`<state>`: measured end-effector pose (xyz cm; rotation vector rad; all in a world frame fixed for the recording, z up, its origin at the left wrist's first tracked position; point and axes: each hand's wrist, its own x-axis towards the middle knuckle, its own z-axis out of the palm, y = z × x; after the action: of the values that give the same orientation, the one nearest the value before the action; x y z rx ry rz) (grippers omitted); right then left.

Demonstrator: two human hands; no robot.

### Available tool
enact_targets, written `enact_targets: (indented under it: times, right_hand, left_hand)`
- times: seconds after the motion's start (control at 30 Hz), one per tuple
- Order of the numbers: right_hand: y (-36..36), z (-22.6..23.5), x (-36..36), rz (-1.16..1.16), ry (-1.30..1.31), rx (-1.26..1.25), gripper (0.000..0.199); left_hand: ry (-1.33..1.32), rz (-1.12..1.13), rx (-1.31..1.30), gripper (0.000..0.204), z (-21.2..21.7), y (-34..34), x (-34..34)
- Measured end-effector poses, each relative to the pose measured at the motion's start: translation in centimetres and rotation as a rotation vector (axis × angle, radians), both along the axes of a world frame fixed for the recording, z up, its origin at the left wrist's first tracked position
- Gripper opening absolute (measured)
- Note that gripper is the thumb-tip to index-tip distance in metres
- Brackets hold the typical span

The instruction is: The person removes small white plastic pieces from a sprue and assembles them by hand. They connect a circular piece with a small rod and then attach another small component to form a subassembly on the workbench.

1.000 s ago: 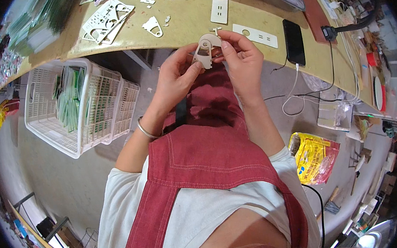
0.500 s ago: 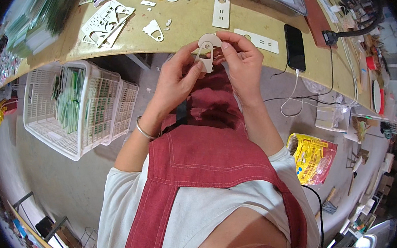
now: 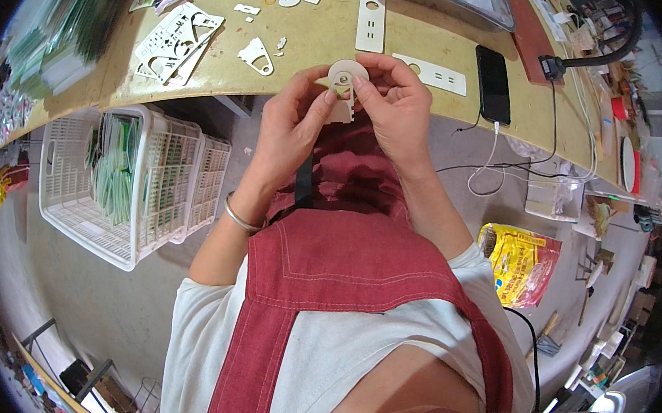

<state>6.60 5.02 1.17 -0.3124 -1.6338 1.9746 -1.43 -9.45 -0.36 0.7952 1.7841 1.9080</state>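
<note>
Just off the table's near edge, both my hands grip a small assembly of flat pale wooden pieces [image 3: 343, 111], a round disc [image 3: 344, 68] lying over a frame-shaped part. My left hand [image 3: 291, 127] pinches its left side between thumb and fingers. With its thumb on the disc's lower right, my right hand [image 3: 397, 108] holds the other side. The fingers behind the pieces are partly hidden. On the table beyond lie a loose triangular wooden piece [image 3: 255, 57] with a hole and a long slotted wooden plate [image 3: 370, 22]. Another slotted plate [image 3: 438, 78] lies to the right.
Cut wooden sheets [image 3: 181, 39] and small parts lie across the table [image 3: 292, 51]. A grey tray [image 3: 479, 3] stands at the back right, near a black phone [image 3: 492, 83] on a white cable. White crates [image 3: 138, 233] sit on the floor at left, a yellow-red bag [image 3: 521, 264] at right.
My right hand has shifted slightly left, bringing its thumb onto the disc. The disc sits a little further left and lower over the frame-shaped part.
</note>
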Motion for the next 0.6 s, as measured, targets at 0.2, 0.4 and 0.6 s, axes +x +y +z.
enact_targets:
  times: [0.2, 0.4, 0.6]
  right_hand:
    - [-0.1, -0.4, -0.3, -0.012, 0.019, 0.043, 0.025]
    - [0.1, -0.6, -0.5, -0.018, -0.022, 0.081, 0.023]
    - [0.0, -0.6, -0.7, -0.019, -0.014, 0.082, 0.023]
  left_hand:
    - [-0.137, 0.061, 0.123, 0.024, 0.0, 1.1, -0.5]
    - [-0.234, 0.032, 0.114, 0.022, 0.3, 1.0, -0.9]
    - [-0.254, 0.035, 0.132, 0.022, 0.0, 1.1, -1.2]
